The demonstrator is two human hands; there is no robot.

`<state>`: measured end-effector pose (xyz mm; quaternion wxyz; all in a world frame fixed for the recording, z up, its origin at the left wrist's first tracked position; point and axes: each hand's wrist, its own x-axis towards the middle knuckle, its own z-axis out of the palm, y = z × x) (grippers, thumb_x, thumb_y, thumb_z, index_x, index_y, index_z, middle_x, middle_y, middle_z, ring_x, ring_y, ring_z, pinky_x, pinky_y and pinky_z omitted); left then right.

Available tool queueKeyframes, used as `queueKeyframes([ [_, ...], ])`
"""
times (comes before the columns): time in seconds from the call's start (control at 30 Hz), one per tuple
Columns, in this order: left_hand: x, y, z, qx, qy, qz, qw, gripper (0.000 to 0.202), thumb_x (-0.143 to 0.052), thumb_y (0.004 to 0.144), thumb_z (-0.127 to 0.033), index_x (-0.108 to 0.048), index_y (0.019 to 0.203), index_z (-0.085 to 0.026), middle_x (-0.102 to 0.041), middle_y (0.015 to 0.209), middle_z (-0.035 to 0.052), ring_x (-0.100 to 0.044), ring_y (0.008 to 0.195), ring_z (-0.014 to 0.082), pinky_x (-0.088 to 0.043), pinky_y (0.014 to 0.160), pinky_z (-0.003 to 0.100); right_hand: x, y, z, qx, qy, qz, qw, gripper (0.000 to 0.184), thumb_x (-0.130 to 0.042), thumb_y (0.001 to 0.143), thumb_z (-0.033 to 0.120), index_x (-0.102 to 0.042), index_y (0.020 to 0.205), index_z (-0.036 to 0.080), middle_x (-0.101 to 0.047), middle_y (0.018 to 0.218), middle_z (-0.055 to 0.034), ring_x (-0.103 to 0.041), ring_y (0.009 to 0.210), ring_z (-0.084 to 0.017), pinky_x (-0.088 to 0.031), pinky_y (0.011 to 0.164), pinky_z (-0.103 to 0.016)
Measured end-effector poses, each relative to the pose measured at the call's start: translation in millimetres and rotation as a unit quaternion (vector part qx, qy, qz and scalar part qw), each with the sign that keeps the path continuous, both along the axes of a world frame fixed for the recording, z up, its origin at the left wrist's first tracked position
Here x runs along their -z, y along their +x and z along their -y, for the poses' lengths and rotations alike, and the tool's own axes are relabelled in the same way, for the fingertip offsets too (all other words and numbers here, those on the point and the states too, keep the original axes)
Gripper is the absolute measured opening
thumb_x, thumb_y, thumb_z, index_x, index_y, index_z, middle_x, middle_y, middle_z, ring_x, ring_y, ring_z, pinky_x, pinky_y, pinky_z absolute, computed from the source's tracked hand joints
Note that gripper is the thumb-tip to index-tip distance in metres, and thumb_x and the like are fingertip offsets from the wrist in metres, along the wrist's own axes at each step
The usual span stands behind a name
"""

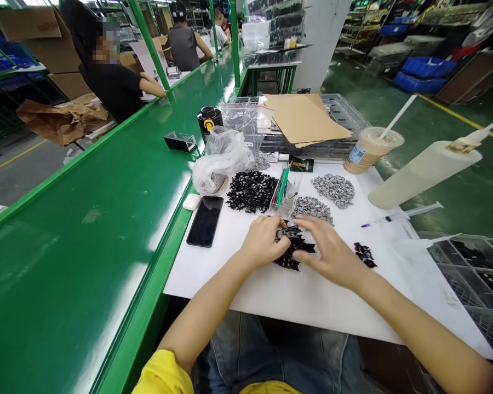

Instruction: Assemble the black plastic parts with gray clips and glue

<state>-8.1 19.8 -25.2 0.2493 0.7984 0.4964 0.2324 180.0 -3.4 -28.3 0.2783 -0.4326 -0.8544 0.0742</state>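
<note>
My left hand (263,241) is closed, thumb and curled fingers around the edge of a small dark plastic part (288,233). This part lies over a group of black plastic pieces (287,261) on the white work surface. From the other side my right hand (328,250) reaches over the same pieces, thumb and fingers apart, with nothing visible gripped. Just beyond my hands are a pile of small grey parts (312,208) and a clear tray (282,208) with a green-handled tool (282,186). Fingers partly hide the pieces between my hands.
A heap of black parts (250,191), a phone (205,221) and a plastic bag (222,158) lie to the left. At right are more grey parts (334,190), a drink cup (372,150), a white cylinder (425,172) and a syringe (402,214). A green conveyor (107,219) runs alongside.
</note>
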Motion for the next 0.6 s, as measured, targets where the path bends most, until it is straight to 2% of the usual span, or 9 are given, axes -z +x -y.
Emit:
queueKeyframes([
  [0.1, -0.9, -1.5, -1.1, 0.004, 0.0, 0.0, 1.0, 0.024, -0.045, 0.079, -0.021, -0.057, 0.099, -0.017, -0.067, 0.105, 0.0067, -0.055, 0.097, 0.0257, -0.042, 0.094, 0.04, 24.4, -8.8, 13.2, -0.012, 0.042, 0.083, 0.996, 0.083, -0.054, 0.079, 0.062, -0.024, 0.144, 0.019, -0.041, 0.142, -0.0213, -0.039, 0.131, -0.036, -0.038, 0.1, -0.055],
  [0.23, -3.0, -4.3, -3.0, -0.026, -0.019, 0.025, 0.999, 0.027, -0.038, 0.081, -0.017, -0.058, 0.098, -0.018, -0.067, 0.105, 0.0053, -0.054, 0.098, 0.0243, -0.042, 0.093, 0.038, 41.2, -16.2, 15.3, 0.0, 0.053, 0.124, 0.991, 0.092, -0.058, 0.076, 0.058, -0.013, 0.147, 0.018, -0.034, 0.146, -0.0222, -0.035, 0.134, -0.037, -0.034, 0.102, -0.056],
  [0.4, -0.1, -6.7, -6.0, -0.04, -0.023, 0.037, 0.998, 0.028, -0.036, 0.08, -0.013, -0.058, 0.096, -0.019, -0.068, 0.101, 0.0047, -0.057, 0.096, 0.0218, -0.044, 0.092, 0.036, 37.6, -20.7, 3.8, -0.013, 0.049, 0.12, 0.991, 0.09, -0.06, 0.075, 0.054, -0.017, 0.145, 0.018, -0.037, 0.145, -0.0216, -0.039, 0.132, -0.036, -0.039, 0.099, -0.053],
  [0.6, 4.3, -7.2, -7.5, -0.049, -0.018, 0.033, 0.998, 0.035, -0.035, 0.08, -0.011, -0.057, 0.107, -0.015, -0.064, 0.111, 0.0082, -0.057, 0.106, 0.0203, -0.043, 0.096, 0.033, 37.5, -24.0, -3.6, 0.017, 0.022, 0.142, 0.989, 0.09, -0.061, 0.07, 0.063, -0.031, 0.139, 0.013, -0.046, 0.136, -0.0242, -0.049, 0.119, -0.039, -0.041, 0.091, -0.053],
])
